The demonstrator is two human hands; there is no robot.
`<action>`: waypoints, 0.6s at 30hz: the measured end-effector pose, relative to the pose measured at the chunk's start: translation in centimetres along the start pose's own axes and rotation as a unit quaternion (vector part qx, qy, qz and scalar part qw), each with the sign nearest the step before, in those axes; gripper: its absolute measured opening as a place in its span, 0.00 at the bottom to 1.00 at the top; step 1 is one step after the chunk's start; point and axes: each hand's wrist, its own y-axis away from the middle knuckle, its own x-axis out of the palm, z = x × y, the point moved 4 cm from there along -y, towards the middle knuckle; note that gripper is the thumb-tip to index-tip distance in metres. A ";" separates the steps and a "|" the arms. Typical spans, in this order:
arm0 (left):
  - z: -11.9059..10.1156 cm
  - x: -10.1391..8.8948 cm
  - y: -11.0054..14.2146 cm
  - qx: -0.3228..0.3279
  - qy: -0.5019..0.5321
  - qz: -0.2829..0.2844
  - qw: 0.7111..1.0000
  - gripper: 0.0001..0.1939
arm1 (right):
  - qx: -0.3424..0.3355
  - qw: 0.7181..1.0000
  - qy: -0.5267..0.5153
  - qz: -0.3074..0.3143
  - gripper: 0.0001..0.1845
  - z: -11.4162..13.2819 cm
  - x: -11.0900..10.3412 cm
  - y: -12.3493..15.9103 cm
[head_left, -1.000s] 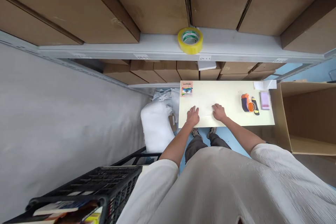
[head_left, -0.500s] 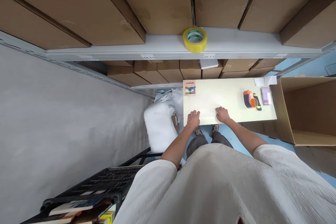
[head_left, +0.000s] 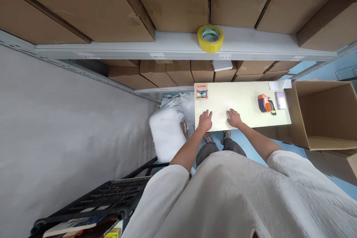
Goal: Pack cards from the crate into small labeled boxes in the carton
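Observation:
My left hand (head_left: pixel 205 119) lies palm down on the near left part of a cream tabletop (head_left: pixel 234 95), its fingers spread. To its right, my right hand (head_left: pixel 233 118) rests on the same surface with fingers apart and nothing held. Beyond my left hand, in the far left corner, sits a small pink picture card or booklet (head_left: pixel 201 92). An orange and dark tape dispenser (head_left: pixel 263 103) stands toward the right end, with a black and yellow item (head_left: pixel 272 107) touching it. Beside them lies a purple item (head_left: pixel 280 100), partly blurred.
A yellow tape roll (head_left: pixel 210 39) sits on the grey shelf (head_left: pixel 178 48), among brown cartons (head_left: pixel 173 3). An open cardboard box (head_left: pixel 326 115) adjoins the table's right end. White wrapped bundles (head_left: pixel 169 134) lie on the left, and a black crate (head_left: pixel 92 197) holds books near me.
Both hands have slid slightly forward on the tabletop, and their fingers are more spread. The view has shifted a little; the things on the table keep their places.

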 end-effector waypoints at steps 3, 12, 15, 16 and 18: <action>0.3 0.3 0.6 -0.002 -0.007 0.009 1.000 0.40 | -0.008 1.000 0.015 0.023 0.35 0.4 0.2 0.0; 1.2 -0.1 2.3 -0.016 -0.004 -0.026 1.000 0.36 | 0.005 1.000 0.005 -0.012 0.27 2.2 -1.7 -1.0; 1.4 -0.7 1.4 -0.009 0.015 -0.044 0.999 0.37 | 0.016 0.998 -0.047 -0.037 0.26 4.1 -2.8 -3.5; 1.5 -0.8 1.1 -0.003 0.021 -0.043 0.999 0.38 | 0.016 0.996 -0.071 -0.041 0.26 4.9 -3.2 -4.7; 1.7 -0.8 0.6 0.007 0.028 -0.034 0.999 0.38 | 0.029 0.990 -0.129 -0.041 0.25 6.7 -3.8 -7.3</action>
